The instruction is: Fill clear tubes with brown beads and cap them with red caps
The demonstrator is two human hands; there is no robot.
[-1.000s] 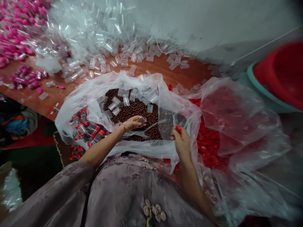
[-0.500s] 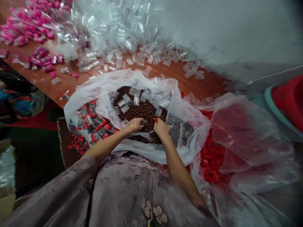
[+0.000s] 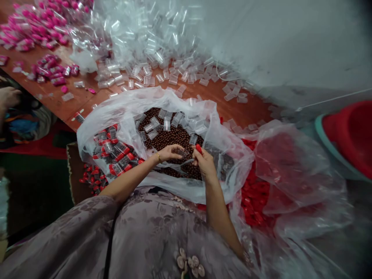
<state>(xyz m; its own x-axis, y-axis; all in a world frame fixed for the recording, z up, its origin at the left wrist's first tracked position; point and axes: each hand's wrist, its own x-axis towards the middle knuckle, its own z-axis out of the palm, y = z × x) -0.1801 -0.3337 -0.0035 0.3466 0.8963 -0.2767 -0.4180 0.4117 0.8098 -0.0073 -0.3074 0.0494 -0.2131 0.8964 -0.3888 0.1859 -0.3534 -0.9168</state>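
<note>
My left hand point(image 3: 171, 152), with a gold bracelet at the wrist, is over a mass of small brown balls point(image 3: 165, 138). Its fingers are closed round a small clear plastic container point(image 3: 183, 153), partly hidden by the fingers. Close by on the right, my right hand point(image 3: 207, 162) grips a red cap point(image 3: 198, 148) that sticks up from the fingers. The balls lie in a white plastic bag point(image 3: 180, 190), with several clear containers point(image 3: 166, 124) on top. Filled containers with red ends point(image 3: 119, 152) are heaped to the left.
Loose clear containers point(image 3: 151, 42) and pink-capped pieces point(image 3: 37, 29) cover the back of the brown table point(image 3: 81, 99). Red caps point(image 3: 255, 197) lie under clear plastic at the right, near a red tub point(image 3: 348, 135). Another person's hand point(image 3: 9, 97) shows at the left edge.
My right hand has turned and its red cap now points up more plainly. My left fingers have stretched out round the container. The other person's hand has come into view.
</note>
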